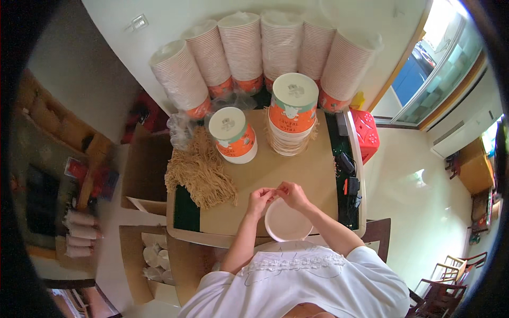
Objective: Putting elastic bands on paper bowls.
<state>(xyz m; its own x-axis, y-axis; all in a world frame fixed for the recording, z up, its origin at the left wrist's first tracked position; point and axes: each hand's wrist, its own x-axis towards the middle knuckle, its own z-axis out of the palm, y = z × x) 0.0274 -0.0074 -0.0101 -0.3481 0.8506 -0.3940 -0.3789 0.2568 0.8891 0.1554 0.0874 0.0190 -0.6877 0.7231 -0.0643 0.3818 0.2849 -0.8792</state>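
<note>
My left hand (260,201) and my right hand (293,195) meet fingertip to fingertip near the front of the table. Both are closed in a pinch; what lies between the fingers is too small to make out. Just below them stands a white paper bucket (289,222), its open mouth facing up, close to my body. Left of my hands a tan heap of stringy twine (204,172) spreads over the cardboard. Upside down beyond my hands are an orange and green paper bucket (237,143) and a taller nested stack of such buckets (291,119), with strands around its base.
Tall plastic-wrapped stacks of buckets (241,50) line the table's back edge by the wall. A brown cardboard sheet (265,222) covers the tabletop. Small black devices (351,186) lie at the right edge, beside a red stool (365,135). An open carton (154,259) stands at lower left.
</note>
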